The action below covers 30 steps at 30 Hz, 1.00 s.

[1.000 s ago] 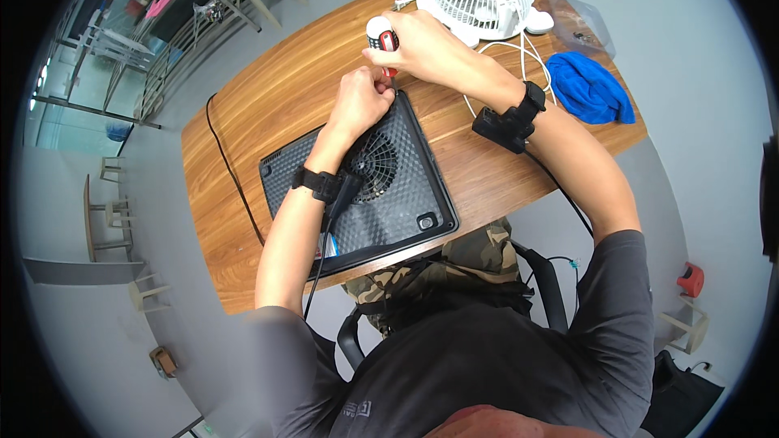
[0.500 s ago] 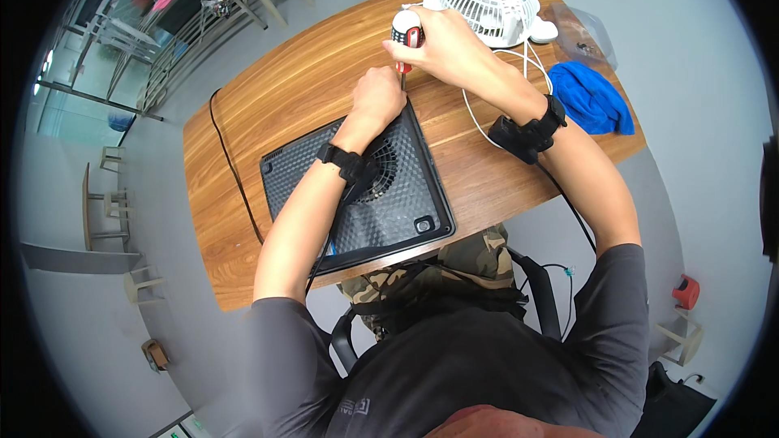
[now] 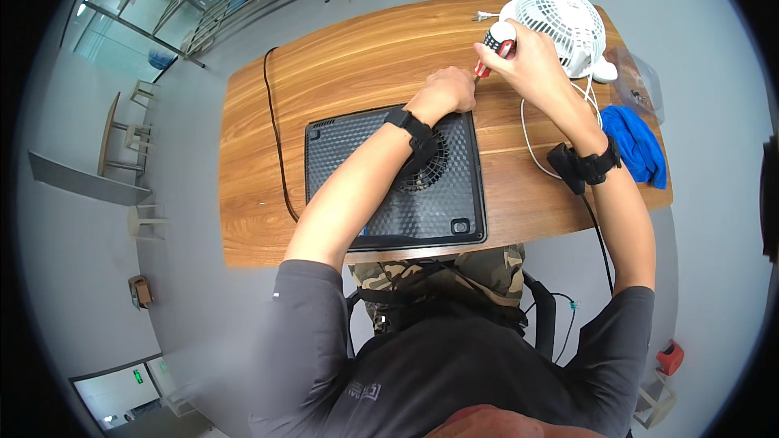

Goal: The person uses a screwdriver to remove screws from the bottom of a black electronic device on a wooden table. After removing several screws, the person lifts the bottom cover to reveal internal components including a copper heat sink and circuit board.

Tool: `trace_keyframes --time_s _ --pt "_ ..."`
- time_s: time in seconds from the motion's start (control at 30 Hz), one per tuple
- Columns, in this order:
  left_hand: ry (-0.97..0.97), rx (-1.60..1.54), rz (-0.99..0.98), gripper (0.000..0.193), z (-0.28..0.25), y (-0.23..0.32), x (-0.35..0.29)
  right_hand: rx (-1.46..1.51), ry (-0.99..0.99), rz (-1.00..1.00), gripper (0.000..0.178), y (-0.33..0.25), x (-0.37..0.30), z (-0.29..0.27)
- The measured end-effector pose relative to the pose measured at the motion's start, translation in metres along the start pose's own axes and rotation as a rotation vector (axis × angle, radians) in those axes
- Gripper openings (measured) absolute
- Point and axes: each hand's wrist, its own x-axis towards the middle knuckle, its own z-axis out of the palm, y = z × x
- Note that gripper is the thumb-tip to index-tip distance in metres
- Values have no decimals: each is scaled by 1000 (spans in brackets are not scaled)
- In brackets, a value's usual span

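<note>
Right hand point(image 3: 531, 55) gripping screwdriver point(image 3: 496, 42), fingers wrapped round its white, black and red handle. Tool tilted, shaft pointing down toward left hand point(image 3: 451, 89), at the far right corner of a black panel point(image 3: 402, 215). Tip hidden by left hand; can't tell if it touches anything. Left hand curled at that corner, back of hand up, fingertips mostly out of sight; can't tell what, if anything, it pinches.

Panel lies flat at near edge of wooden table point(image 3: 365, 53), textured face up, round fan grille point(image 3: 430, 172) partly under left forearm. Black strap with a dark module on each wrist.

White fan point(image 3: 560, 26) at far right of table, just beyond right hand; white cord point(image 3: 526, 131) loops down beside right forearm. Blue cloth point(image 3: 637, 146) near right edge, clear plastic container point(image 3: 649, 85) behind it. Black cable point(image 3: 276, 130) runs along left of panel.
</note>
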Motion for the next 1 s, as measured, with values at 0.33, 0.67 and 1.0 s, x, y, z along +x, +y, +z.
trace_keyframes --time_s 0.33,0.67,1.0 --pt "-72 -107 147 33 11 -32 24 80 -3 -65 39 9 3 11" --pt "164 -278 290 15 10 -58 7 113 -32 -83 42 15 6 27" --pt "261 -290 313 12 3 -49 -12 85 -39 -72 41 12 4 29"
